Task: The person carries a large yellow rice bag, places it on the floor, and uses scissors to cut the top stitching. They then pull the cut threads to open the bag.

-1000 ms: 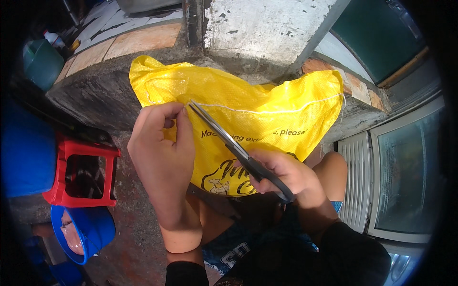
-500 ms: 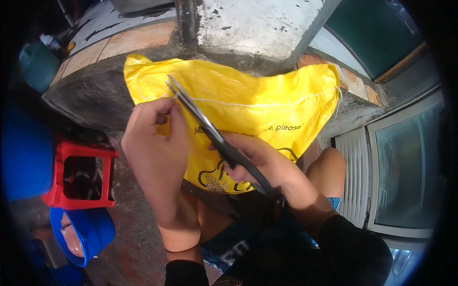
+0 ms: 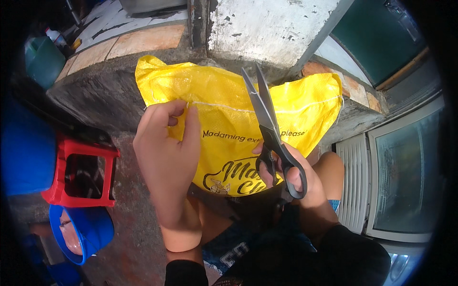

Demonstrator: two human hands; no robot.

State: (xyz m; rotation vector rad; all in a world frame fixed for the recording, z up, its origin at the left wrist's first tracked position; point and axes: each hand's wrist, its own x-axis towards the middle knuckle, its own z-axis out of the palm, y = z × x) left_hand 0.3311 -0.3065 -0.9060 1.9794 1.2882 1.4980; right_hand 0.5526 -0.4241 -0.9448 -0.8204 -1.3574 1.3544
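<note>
A yellow woven plastic sack (image 3: 229,81) with dark print stands upright in front of me, with a line of white stitching thread (image 3: 219,105) across its upper part. My left hand (image 3: 169,143) is at the sack's left side, thumb and forefinger pinched on the thread's end. Black-handled scissors (image 3: 269,114) are in my right hand (image 3: 300,167), with fingers through the handle loops. Their blades point up and away, slightly apart, in front of the sack's right half. What the sack contains is hidden.
On the left are a red plastic stool (image 3: 86,148), a blue bucket (image 3: 95,233) and a large blue container (image 3: 26,152). A low concrete ledge (image 3: 90,102) and a white peeling pillar (image 3: 253,28) stand behind the sack. A glass-fronted metal cabinet (image 3: 405,176) is on the right.
My right hand has swung the scissors rightward, away from my left hand, and the blades have parted more. The left hand keeps its pinch beside the stitching.
</note>
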